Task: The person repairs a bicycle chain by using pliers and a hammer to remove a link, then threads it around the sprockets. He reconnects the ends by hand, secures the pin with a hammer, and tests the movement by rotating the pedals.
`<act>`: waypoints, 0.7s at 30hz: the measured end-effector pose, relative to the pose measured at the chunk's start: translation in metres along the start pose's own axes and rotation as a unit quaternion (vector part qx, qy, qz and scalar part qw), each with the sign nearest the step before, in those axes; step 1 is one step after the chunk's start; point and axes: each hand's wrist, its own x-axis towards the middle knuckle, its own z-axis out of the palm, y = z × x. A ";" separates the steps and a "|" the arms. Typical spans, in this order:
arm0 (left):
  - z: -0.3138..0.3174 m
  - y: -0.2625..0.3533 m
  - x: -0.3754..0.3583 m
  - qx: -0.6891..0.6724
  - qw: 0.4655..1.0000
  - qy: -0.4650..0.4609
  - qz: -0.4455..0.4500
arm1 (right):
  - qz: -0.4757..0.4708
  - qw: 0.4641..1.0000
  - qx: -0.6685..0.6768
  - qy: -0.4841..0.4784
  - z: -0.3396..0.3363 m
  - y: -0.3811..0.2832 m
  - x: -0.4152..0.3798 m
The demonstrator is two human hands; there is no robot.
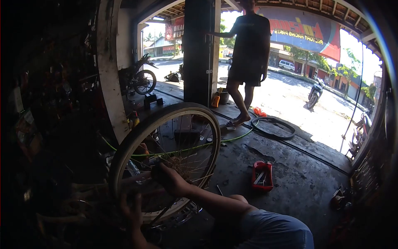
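Note:
A spoked bicycle wheel (124,146) with a dark tyre and pale rim stands upright before me, its hub (174,161) brownish. My right hand (169,179) reaches across to the near side of the hub and spokes. Its fingers are curled closed, and whatever they grip is hidden in shadow. Low at the wheel's left side, my left hand (132,209) is beside the tyre and rim with fingers pointing up and somewhat apart; deep shadow blurs its contact. Dim frame tubes (78,186) lie left of the wheel.
A red tray (262,176) with tools sits on the floor to the right. A green hose (236,137) runs behind the wheel toward a loose black tyre (273,128). Another person (250,50) stands by the dark pillar (201,54). Motorcycles (316,92) are parked outside.

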 end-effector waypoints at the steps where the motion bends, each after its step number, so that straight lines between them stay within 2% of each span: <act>1: -0.006 -0.002 -0.002 -0.023 0.998 0.005 -0.055 | 0.001 1.000 0.001 -0.001 0.001 0.001 0.002; 2: -0.012 -0.003 -0.007 -0.044 0.992 0.009 -0.115 | -0.025 0.998 -0.055 -0.033 0.006 0.003 0.000; 3: -0.011 -0.001 -0.008 -0.045 0.992 0.010 -0.117 | -0.053 0.990 -0.115 -0.068 0.006 0.003 0.001; 5: -0.010 0.005 -0.008 -0.088 0.982 0.095 -0.139 | -0.075 0.986 -0.137 -0.055 0.014 -0.017 0.006; 9: -0.022 -0.002 -0.011 -0.076 0.988 0.067 -0.117 | -0.156 0.975 -0.158 -0.024 0.038 -0.041 0.009; 11: -0.035 -0.022 -0.018 -0.185 0.962 0.018 -0.200 | -0.175 0.973 -0.147 -0.032 0.046 -0.043 0.011; 12: -0.036 -0.027 -0.022 -0.185 0.962 0.015 -0.199 | -0.196 0.970 -0.135 -0.043 0.050 -0.045 0.012; 14: -0.038 -0.035 -0.029 -0.300 0.913 0.061 -0.269 | -0.205 0.967 -0.146 -0.037 0.055 -0.049 0.013; 15: -0.042 -0.040 -0.034 -0.299 0.913 0.060 -0.270 | -0.212 0.966 -0.145 -0.029 0.059 -0.047 0.012; 17: -0.048 -0.049 -0.038 -0.105 0.974 0.016 -0.198 | -0.220 0.964 -0.145 -0.025 0.061 -0.042 0.012; 21: -0.045 -0.044 -0.041 -0.024 0.986 0.014 -0.165 | -0.192 0.972 -0.133 -0.027 0.063 -0.037 0.013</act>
